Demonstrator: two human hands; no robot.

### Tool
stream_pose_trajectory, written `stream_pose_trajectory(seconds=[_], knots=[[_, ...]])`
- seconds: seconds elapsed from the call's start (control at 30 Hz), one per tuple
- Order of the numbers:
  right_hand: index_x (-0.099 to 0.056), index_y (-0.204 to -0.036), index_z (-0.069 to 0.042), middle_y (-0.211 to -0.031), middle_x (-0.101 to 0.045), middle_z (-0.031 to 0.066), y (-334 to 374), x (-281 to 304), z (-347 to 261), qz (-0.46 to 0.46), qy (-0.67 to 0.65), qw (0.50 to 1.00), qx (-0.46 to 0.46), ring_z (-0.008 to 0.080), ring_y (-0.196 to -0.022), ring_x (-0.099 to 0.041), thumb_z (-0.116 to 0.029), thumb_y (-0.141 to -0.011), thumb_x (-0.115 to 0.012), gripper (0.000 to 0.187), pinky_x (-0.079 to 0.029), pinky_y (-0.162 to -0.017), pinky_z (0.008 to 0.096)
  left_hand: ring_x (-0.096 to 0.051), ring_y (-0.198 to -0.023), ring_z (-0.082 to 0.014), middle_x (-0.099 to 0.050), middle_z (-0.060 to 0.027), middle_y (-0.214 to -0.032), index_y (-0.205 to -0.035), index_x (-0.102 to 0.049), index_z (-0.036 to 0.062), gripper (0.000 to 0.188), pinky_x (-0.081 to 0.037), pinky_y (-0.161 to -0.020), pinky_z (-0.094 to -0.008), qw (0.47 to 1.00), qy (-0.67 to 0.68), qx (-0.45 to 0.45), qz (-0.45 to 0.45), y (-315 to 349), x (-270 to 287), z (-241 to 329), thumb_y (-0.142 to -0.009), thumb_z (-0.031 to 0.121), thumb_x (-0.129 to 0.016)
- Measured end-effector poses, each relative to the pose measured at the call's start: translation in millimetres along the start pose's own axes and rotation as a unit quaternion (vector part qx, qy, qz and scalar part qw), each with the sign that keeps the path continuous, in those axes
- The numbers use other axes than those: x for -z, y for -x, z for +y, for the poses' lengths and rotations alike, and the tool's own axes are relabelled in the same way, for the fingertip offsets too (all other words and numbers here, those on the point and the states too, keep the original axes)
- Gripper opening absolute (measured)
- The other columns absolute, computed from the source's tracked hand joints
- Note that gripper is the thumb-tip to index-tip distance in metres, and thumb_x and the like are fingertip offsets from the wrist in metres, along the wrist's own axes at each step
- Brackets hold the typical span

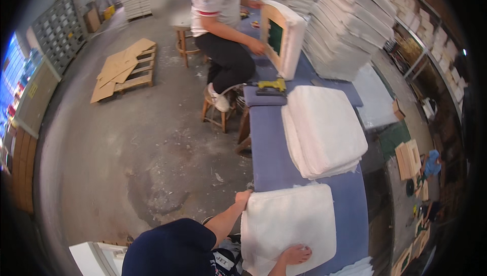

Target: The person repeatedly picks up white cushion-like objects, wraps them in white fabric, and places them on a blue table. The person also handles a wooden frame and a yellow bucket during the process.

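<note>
A white padded seat cushion (284, 220) lies on the blue-covered bench in front of me, close to the lower edge of the view. My left hand (244, 195) has its fingers closed around the cushion's far left corner; the fingertips are partly hidden. On top of the cushion, toward its near right side, rests my right hand (297, 254), palm down with fingers a little bent and nothing held in them. Just beyond lies a stack of white cushions (324, 129), apart from my hands.
A seated co-worker (223, 27) holds a wood-framed padded panel (289, 38) upright. Near it, a yellow-green staple gun (271, 85) lies on the bench (269, 149). Tall cushion stacks (350, 22) stand behind. Wooden stools, a pallet with cardboard (127, 68) and wooden frames (408, 159) stand around.
</note>
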State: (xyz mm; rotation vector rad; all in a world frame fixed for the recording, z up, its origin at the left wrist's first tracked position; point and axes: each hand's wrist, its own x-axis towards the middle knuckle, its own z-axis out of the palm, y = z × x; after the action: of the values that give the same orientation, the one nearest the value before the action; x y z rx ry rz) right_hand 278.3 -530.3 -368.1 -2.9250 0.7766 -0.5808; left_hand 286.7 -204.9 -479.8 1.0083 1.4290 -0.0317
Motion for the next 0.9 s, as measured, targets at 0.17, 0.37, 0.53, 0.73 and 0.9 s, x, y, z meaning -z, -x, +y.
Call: stream_pose_trajectory(seconds=[0.17, 0.37, 0.53, 0.73, 0.9], knots=[[-0.052, -0.118, -0.01, -0.129, -0.05, 0.01, 6.7, -12.5, 6.7, 0.006, 0.055, 0.998, -0.013, 0.0316, -0.12, -0.049, -0.026, -0.091, -0.055, 0.032, -0.04, -0.097, 0.0445, -0.065, -0.105, -0.0371, -0.068, -0.0251, -0.107, -0.098, -0.072, -0.0006, 0.041, -0.05, -0.089, -0.0415, 0.999, -0.045, -0.014, 0.006, -21.1, -5.6, -4.9, -0.077, 0.034, -0.062], [-0.056, -0.114, 0.003, -0.123, -0.055, 0.0235, 1.3, -31.4, 26.5, 0.09, -0.096, 0.985, 0.108, 0.0395, -0.121, -0.048, -0.031, -0.099, -0.043, 0.039, -0.036, -0.102, 0.0524, -0.068, -0.085, -0.035, -0.068, -0.021, -0.087, -0.095, -0.069, 0.0065, 0.025, -0.052, -0.074, -0.0478, 0.788, -0.489, -0.374, 0.029, -92.3, -13.9, -74.7, -0.087, 0.024, -0.053], [-0.055, -0.113, -0.008, -0.135, -0.047, 0.0171, 1.7, -3.1, 6.2, 0.004, -0.065, 0.998, 0.011, 0.0357, -0.127, -0.042, -0.026, -0.088, -0.053, 0.031, -0.033, -0.105, 0.049, -0.067, -0.079, -0.0297, -0.072, -0.0196, -0.089, -0.097, -0.072, -0.0017, 0.053, -0.05, -0.073, -0.0415, 0.963, -0.178, -0.198, 0.031, -86.9, 18.1, -42.7, -0.086, 0.05, -0.063], [-0.053, -0.117, -0.007, -0.136, -0.045, 0.0169, -3.6, 5.5, 11.9, -0.014, -0.082, 0.997, -0.005, 0.0356, -0.128, -0.04, -0.02, -0.085, -0.057, 0.035, -0.032, -0.106, 0.0479, -0.051, -0.124, -0.0307, -0.057, -0.0183, -0.13, -0.133, -0.052, -0.0013, 0.083, -0.039, -0.102, -0.0401, 0.938, -0.225, -0.158, -0.213, 31.3, 16.0, 53.9, -0.086, 0.067, -0.054], [-0.048, -0.124, -0.003, -0.135, -0.044, 0.0227, 4.6, 34.3, 86.4, -0.07, -0.21, 0.971, 0.086, 0.0389, -0.128, -0.039, -0.018, -0.085, -0.062, 0.044, -0.031, -0.107, 0.0501, -0.039, -0.135, -0.0292, -0.041, -0.0195, -0.144, -0.145, -0.036, -0.0005, 0.09, -0.031, -0.111, -0.0442, 0.918, -0.165, -0.154, -0.326, 63.6, 33.2, 24.2, -0.087, 0.067, -0.051]])
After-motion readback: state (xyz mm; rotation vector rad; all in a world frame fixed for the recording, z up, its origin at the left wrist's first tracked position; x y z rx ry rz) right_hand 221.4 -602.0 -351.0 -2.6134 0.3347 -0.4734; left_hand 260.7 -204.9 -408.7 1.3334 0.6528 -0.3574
